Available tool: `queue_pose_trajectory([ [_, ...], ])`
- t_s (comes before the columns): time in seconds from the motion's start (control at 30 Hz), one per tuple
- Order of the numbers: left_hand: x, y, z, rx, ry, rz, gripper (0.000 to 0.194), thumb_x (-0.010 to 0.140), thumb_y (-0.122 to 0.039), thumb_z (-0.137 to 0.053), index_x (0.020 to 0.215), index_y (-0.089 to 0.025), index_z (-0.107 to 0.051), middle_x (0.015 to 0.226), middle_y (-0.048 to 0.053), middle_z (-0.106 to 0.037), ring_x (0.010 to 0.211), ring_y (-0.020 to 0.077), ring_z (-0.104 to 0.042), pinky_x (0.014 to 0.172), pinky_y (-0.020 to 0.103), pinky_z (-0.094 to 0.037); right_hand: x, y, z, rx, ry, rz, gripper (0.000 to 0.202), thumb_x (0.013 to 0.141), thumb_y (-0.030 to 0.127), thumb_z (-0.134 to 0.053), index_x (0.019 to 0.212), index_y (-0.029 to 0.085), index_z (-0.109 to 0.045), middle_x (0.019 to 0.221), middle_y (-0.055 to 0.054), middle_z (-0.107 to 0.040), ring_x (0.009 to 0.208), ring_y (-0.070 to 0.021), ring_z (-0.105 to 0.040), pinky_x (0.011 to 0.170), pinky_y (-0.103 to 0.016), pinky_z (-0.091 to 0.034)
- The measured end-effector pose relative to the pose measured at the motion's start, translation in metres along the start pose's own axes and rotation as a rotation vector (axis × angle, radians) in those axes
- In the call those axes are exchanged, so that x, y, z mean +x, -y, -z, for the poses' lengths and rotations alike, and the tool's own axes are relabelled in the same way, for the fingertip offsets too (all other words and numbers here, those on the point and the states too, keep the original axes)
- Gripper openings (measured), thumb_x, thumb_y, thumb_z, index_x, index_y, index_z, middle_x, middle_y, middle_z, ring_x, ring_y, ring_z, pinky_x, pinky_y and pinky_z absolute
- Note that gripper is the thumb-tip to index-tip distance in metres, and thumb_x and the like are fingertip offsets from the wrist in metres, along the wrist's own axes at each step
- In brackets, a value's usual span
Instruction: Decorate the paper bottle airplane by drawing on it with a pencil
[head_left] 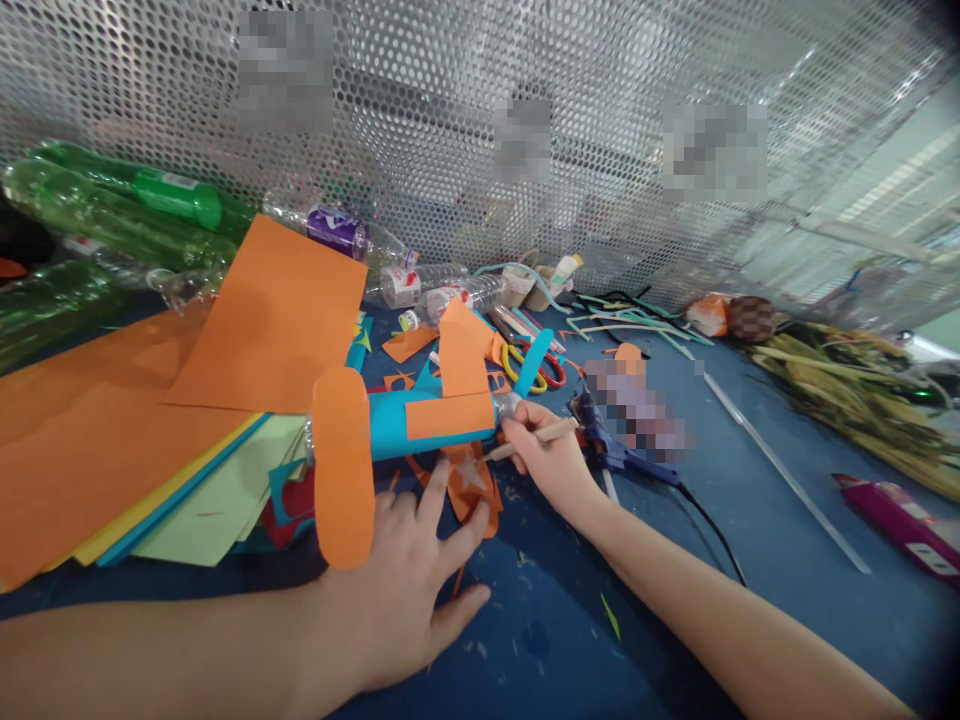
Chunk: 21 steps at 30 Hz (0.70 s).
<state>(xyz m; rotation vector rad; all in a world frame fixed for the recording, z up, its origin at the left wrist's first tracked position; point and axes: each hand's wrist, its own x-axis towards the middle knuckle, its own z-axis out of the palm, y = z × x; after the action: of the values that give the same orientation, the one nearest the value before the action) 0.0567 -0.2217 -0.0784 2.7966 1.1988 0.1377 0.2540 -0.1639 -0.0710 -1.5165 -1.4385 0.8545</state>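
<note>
My right hand (551, 462) is closed around a light wooden pencil (553, 432), its tip pointing left at a small pale star (471, 470) lying on orange paper scraps (486, 522). Spread out flat, my left hand (409, 570) rests its fingertips at the star and scraps. Between and above both hands lies a plastic bottle wrapped in blue paper (390, 425), a rounded orange strip (343, 470) across its left end and an orange rectangle (450, 415) along its side. A blue strip (534, 362) stands at its neck end, close to my right fingers.
Left are stacked coloured sheets (97, 440) topped by an orange sheet (277, 320). Green bottles (112, 215) and clear bottles (465, 292) line the mesh wall. Scissors (517, 370) lie behind the bottle. A corded blue glue gun (630, 460), glue stick (780, 465) and dried leaves (862, 400) lie right.
</note>
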Motion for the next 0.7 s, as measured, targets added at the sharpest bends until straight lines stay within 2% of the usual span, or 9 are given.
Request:
queue_pose_trajectory([
  [0.7,0.0005,0.0004,-0.0035,0.03,-0.015,-0.01,0.052,0.087,-0.055,-0.038,0.136,-0.037,-0.039,0.145,0.017,-0.03,0.095,0.0351,-0.055,0.08,0.056,-0.042,0.0008,-0.0044,-0.0001,0.023,0.024,0.012,0.028,0.079,0.022,-0.051,0.055,0.021,-0.036,0.035,0.009,-0.041,0.035,-0.007,-0.035,0.043,-0.02,-0.03],
])
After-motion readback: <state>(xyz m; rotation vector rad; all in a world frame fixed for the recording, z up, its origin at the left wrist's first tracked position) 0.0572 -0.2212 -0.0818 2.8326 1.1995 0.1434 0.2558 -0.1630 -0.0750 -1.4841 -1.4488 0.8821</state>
